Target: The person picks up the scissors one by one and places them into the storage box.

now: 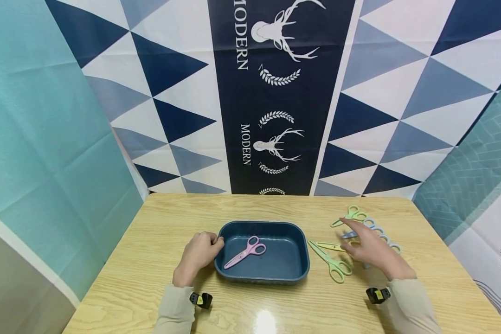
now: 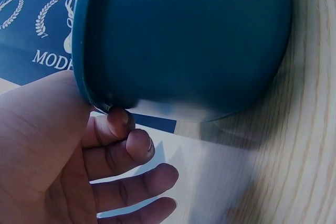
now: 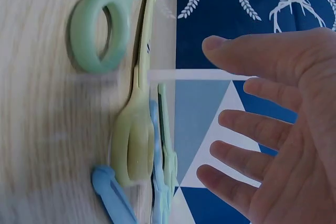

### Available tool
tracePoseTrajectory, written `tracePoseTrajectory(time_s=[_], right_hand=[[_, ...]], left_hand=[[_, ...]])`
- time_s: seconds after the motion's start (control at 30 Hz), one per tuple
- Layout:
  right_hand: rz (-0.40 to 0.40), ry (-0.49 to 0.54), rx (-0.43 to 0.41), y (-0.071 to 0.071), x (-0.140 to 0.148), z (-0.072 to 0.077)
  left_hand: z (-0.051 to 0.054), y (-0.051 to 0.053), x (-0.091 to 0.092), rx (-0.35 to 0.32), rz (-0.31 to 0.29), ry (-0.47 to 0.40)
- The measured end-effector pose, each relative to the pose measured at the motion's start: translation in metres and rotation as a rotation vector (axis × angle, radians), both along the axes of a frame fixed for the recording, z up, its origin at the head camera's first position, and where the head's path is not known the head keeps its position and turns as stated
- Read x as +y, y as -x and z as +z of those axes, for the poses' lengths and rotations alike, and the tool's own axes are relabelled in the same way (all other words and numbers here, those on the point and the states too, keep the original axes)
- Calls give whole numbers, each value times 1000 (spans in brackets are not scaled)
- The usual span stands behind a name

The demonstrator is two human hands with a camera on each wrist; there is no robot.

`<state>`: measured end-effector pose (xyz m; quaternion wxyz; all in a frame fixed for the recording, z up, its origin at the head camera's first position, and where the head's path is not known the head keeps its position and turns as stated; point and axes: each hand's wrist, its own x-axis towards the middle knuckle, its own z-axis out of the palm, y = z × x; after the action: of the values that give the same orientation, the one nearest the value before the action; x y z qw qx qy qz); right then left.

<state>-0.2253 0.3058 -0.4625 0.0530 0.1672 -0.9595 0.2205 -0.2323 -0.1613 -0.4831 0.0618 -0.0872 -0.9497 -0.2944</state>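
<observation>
A dark blue tray (image 1: pixel 285 260) sits on the table, and its left rim is pinched by my left hand (image 1: pixel 198 256) between thumb and index finger; the left wrist view shows the other fingers loosely bent below the rim. Inside the tray lies a pair of pink scissors (image 1: pixel 245 253). To the right, my right hand (image 1: pixel 373 249) hovers over a group of scissors, fingers spread and holding nothing. Nearest to it are yellow scissors (image 3: pixel 134 135), partly hidden in the head view. Green scissors (image 1: pixel 330 262) lie beside the tray, with more green scissors (image 1: pixel 352 214) farther back.
Blue scissors (image 1: pixel 369 224) and more blue handles (image 1: pixel 394 247) lie partly under the right hand. The wooden table (image 1: pixel 171 213) ends at a patterned cloth backdrop (image 1: pixel 271 102). A teal cloth (image 1: pixel 54 139) hangs at the left.
</observation>
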Motion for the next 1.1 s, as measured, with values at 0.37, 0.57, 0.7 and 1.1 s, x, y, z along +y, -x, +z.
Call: tracePoseTrajectory(time_s=[0.37,0.57,0.7,1.1], right_hand=[[-21,-1,-34,-4,12,-3],[-13,-21,-17,-4,18,-5],[-25,-17,-50,-4,21,-7],[-31,10,-72,-3,25,-10]], left_hand=[[-2,1,-1,-6,4,-2],[0,1,-1,-4,4,-5],[0,1,0,-7,3,-4],[-3,2,0,5,1,-4]])
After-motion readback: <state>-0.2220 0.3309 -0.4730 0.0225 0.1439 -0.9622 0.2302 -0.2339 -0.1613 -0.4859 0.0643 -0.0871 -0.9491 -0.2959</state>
